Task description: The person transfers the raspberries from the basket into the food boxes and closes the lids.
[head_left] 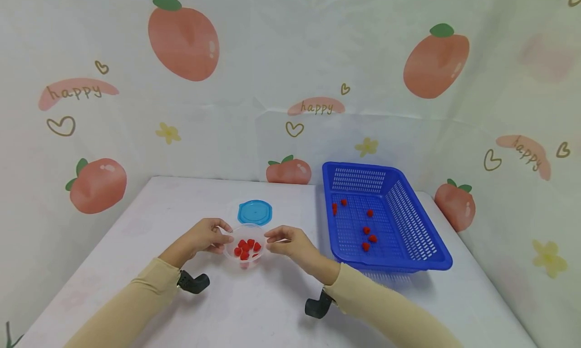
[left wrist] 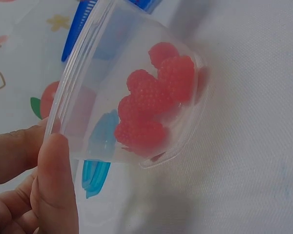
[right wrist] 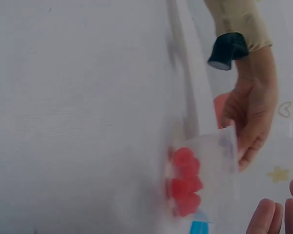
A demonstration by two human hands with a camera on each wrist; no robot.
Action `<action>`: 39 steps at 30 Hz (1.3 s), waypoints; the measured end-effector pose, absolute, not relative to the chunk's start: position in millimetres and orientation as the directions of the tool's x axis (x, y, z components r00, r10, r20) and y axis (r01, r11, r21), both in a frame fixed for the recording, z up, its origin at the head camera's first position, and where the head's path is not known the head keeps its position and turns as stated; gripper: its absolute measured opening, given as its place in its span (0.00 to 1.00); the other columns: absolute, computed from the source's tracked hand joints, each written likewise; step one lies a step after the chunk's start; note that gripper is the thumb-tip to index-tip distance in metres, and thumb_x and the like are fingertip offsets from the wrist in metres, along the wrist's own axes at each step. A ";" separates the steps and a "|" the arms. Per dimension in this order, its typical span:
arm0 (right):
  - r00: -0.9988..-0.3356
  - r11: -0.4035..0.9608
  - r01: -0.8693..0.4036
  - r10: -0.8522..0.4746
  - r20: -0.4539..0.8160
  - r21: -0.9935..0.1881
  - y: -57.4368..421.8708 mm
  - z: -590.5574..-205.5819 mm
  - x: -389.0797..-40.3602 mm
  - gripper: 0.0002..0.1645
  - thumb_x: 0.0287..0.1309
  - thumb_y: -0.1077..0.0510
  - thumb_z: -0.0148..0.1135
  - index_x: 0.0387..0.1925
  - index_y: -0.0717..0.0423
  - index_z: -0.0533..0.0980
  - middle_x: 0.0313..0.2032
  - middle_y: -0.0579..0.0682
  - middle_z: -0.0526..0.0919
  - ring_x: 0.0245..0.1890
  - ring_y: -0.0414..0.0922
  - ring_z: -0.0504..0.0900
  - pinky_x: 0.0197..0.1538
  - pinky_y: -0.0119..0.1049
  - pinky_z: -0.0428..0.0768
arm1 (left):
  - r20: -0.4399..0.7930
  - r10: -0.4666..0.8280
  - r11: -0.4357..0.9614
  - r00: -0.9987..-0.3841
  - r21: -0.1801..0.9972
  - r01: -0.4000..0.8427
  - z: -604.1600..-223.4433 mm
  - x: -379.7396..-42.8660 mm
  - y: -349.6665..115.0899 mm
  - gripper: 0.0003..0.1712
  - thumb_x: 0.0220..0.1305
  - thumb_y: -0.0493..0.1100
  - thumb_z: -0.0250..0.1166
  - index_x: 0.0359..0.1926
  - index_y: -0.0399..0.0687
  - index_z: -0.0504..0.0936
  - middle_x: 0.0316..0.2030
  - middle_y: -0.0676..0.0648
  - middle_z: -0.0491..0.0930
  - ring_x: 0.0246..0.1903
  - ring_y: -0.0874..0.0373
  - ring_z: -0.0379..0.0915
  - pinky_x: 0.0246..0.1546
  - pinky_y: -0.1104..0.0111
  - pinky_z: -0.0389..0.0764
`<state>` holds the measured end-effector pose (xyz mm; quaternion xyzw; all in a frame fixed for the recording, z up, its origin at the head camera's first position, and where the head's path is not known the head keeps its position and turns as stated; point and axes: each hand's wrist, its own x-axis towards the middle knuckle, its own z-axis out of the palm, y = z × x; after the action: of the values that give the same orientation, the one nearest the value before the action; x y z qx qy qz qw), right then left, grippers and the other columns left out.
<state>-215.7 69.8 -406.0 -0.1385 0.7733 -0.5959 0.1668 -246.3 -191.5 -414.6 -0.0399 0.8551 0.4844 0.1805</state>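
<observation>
A clear plastic food container (head_left: 233,257) with several raspberries (left wrist: 151,95) inside stands upright on the table in the head view. My left hand (head_left: 206,239) pinches its rim between thumb and fingers, which the left wrist view shows close up. On the other side, my right hand (head_left: 295,247) has its fingertips beside the rim, thumb and fingers apart. The right wrist view has these right fingers (right wrist: 266,217) near the container, with a gap to its wall. Just behind the container lies a blue lid (head_left: 255,212), flat on the table.
To the right stands a blue plastic basket (head_left: 426,227) with slotted walls, holding several more raspberries (head_left: 369,213) on its floor. A printed cloth (head_left: 236,136) hangs behind the white table (head_left: 254,312). Each wrist carries a black camera (head_left: 193,282).
</observation>
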 end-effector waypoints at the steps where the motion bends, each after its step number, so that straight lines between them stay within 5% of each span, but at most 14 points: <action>1: -0.905 0.252 -0.018 -0.415 -0.092 -0.968 72.4 -403.4 -214.5 0.19 0.59 0.60 0.64 0.52 0.62 0.77 0.45 0.54 0.82 0.42 0.42 0.79 0.53 0.39 0.81 | -0.347 0.110 0.532 -0.932 0.812 -0.240 -414.7 -246.5 -191.6 0.22 0.60 0.42 0.68 0.52 0.38 0.74 0.26 0.45 0.75 0.22 0.57 0.75 0.29 0.70 0.83; 9: -0.902 0.201 -0.010 -0.425 -0.078 -0.980 98.1 -374.2 -207.4 0.18 0.61 0.60 0.63 0.52 0.59 0.76 0.50 0.60 0.78 0.45 0.43 0.80 0.55 0.39 0.80 | -0.339 0.118 0.533 -0.933 0.815 -0.229 -414.0 -245.4 -191.5 0.23 0.59 0.43 0.69 0.52 0.38 0.74 0.26 0.45 0.75 0.22 0.56 0.74 0.29 0.70 0.83; 19: -0.942 0.135 -0.044 -0.335 -0.004 -0.990 150.5 -334.4 -215.9 0.19 0.60 0.60 0.64 0.53 0.59 0.75 0.46 0.48 0.79 0.50 0.46 0.78 0.54 0.33 0.79 | -0.343 0.118 0.527 -0.932 0.817 -0.234 -412.3 -244.3 -191.2 0.24 0.59 0.43 0.69 0.52 0.38 0.74 0.26 0.45 0.75 0.22 0.56 0.75 0.29 0.69 0.83; 29: -0.968 -0.028 0.015 -0.250 -0.007 -1.000 210.6 -314.3 -252.7 0.09 0.65 0.61 0.58 0.47 0.50 0.75 0.46 0.46 0.76 0.46 0.39 0.79 0.52 0.28 0.79 | -0.345 0.118 0.528 -0.931 0.816 -0.236 -412.5 -245.9 -191.7 0.23 0.59 0.43 0.69 0.52 0.38 0.74 0.26 0.45 0.75 0.22 0.56 0.75 0.29 0.70 0.83; 36: -0.972 0.086 0.046 -0.228 -0.065 -0.995 245.7 -325.8 -283.8 0.21 0.69 0.60 0.54 0.60 0.63 0.66 0.49 0.45 0.72 0.46 0.34 0.78 0.53 0.25 0.78 | -0.344 0.111 0.531 -0.932 0.813 -0.237 -413.0 -246.3 -191.2 0.23 0.59 0.42 0.69 0.51 0.37 0.74 0.25 0.46 0.75 0.21 0.56 0.74 0.29 0.70 0.83; 39: -0.970 0.155 0.063 -0.224 -0.097 -0.986 256.8 -333.6 -294.5 0.28 0.70 0.59 0.53 0.65 0.69 0.61 0.55 0.52 0.71 0.47 0.34 0.78 0.56 0.28 0.77 | -0.341 0.126 0.521 -0.932 0.822 -0.231 -412.7 -245.6 -191.0 0.22 0.59 0.42 0.69 0.51 0.37 0.74 0.24 0.46 0.74 0.20 0.57 0.73 0.28 0.71 0.82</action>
<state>-294.5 256.8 -333.6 -0.0537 0.7518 -0.6478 0.1107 -245.6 -191.0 -412.7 -0.0307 0.8527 0.4885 0.1824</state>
